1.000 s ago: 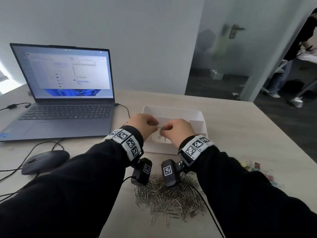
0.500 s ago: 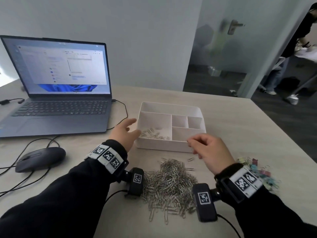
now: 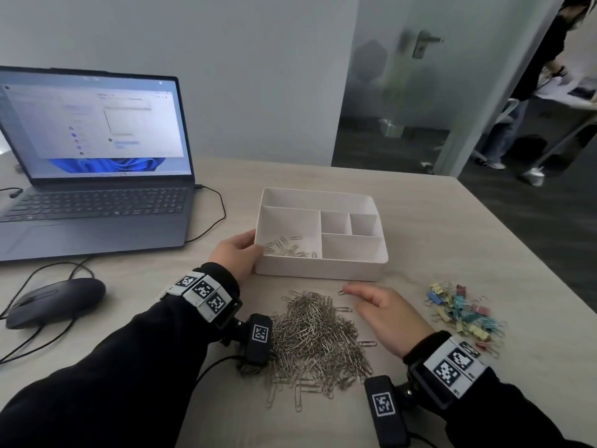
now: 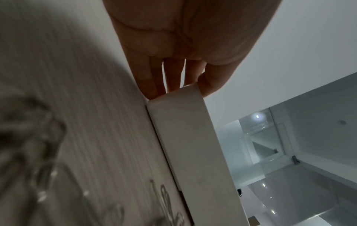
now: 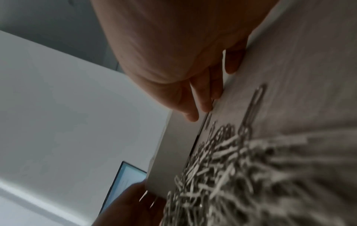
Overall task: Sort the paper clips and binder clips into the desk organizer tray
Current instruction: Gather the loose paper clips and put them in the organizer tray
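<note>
The white organizer tray (image 3: 319, 270) stands mid-table with several paper clips (image 3: 287, 247) in its big left compartment; its other compartments look empty. My left hand (image 3: 235, 253) holds the tray's near left corner, thumb at the rim and fingers along the side wall (image 4: 189, 145). A large pile of silver paper clips (image 3: 318, 337) lies in front of the tray. My right hand (image 3: 358, 294) hovers flat and low just right of the pile, fingers straight, holding nothing, its fingertips by a stray clip (image 3: 341, 291). Coloured binder clips (image 3: 462, 313) lie in a heap to the right.
An open laptop (image 3: 97, 176) sits at the left with a mouse (image 3: 55, 300) and cables in front of it. The table's right edge (image 3: 529, 253) runs close past the binder clips. A person stands beyond the glass door at the far right.
Both hands have left the space over the tray. The left went to the tray's near left corner and took hold; the right dropped to the table beside the paper clip pile.
</note>
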### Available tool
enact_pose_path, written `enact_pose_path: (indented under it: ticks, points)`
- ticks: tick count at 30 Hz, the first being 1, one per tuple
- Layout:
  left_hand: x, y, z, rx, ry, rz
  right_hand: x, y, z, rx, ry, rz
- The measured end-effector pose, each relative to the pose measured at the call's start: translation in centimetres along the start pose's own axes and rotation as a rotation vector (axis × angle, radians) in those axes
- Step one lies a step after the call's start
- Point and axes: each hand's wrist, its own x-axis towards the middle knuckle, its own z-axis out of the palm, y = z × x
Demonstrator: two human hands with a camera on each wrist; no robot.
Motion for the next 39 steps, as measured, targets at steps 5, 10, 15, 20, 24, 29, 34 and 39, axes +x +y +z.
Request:
enact_pose_path:
  ticks: [5, 10, 15, 20, 24, 29, 34, 39]
  points:
    - [-0.7, 0.2, -0.1, -0.006, -0.044, 0.012, -0.6, -0.8, 0.8, -0.055, -0.096, -0.053]
    - [-2.1, -0.3, -1.4, 0.149, 0.074, 0.072, -0.5, -1.1, 0.4, -0.124, -0.090, -0.041]
    - [-4.0, -0.8, -1.8, 0.290, -0.108, 0.054, 0.4, -1.5, 0.9, -0.260, -0.161, 0.022]
    - [-5.0, -0.7, -1.4, 0.454, -0.257, 0.057, 1.3, -2.2, 1.8, -0.316, -0.226, 0.019]
    - [-5.7, -0.1, -1.3, 0.621, -0.375, 0.059, 1.1, -2.5, 2.1, -0.364, -0.249, -0.006]
    - [-5.5, 0.1, -0.8, 0.785, -0.438, 0.067, 1.0, -2.6, 2.1, -0.328, -0.216, -0.025]
    - [-5.1, 0.8, 1.0, 0.971, -0.533, 0.075, 1.2, -3.0, 2.4, -0.312, -0.176, -0.071]
    - [-4.7, 1.9, 2.9, 1.030, -0.550, 0.131, 1.4, -3.2, 2.4, -0.256, -0.145, -0.107]
